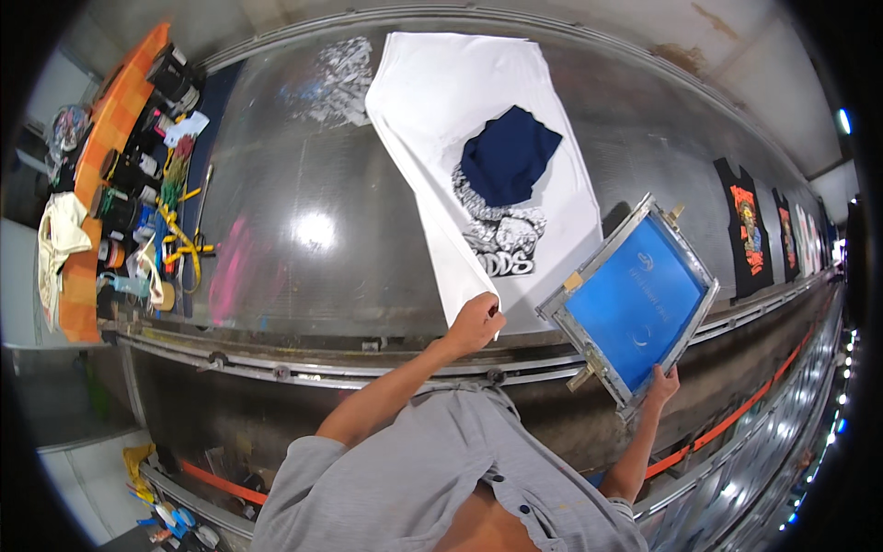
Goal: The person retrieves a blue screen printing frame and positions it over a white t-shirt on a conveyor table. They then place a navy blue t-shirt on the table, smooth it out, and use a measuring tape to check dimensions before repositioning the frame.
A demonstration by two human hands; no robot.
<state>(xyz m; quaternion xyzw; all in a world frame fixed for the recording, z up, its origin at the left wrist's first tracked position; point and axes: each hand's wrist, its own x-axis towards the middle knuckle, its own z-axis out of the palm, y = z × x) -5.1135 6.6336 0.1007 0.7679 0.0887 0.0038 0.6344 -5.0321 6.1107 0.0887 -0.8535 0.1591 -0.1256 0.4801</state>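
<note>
The right hand [663, 384] is gripping the near side of the screen [636, 302], just right of the white cloth [474, 87]. The left hand [475, 325] has its fingers closed on the white cloth's near edge. Upon the white cloth lies a navy cloth [510, 156]; well to its right is a black shirt [743, 230].

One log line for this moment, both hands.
left hand: pinching white fabric edge | right hand: gripping blue screen frame | navy cloth: on white fabric

White glare [315, 230] burns on the desk [267, 166]; small lights [843, 120] dot the darker right side. Fisheye distortion curves straight edges; the corners are black.
</note>
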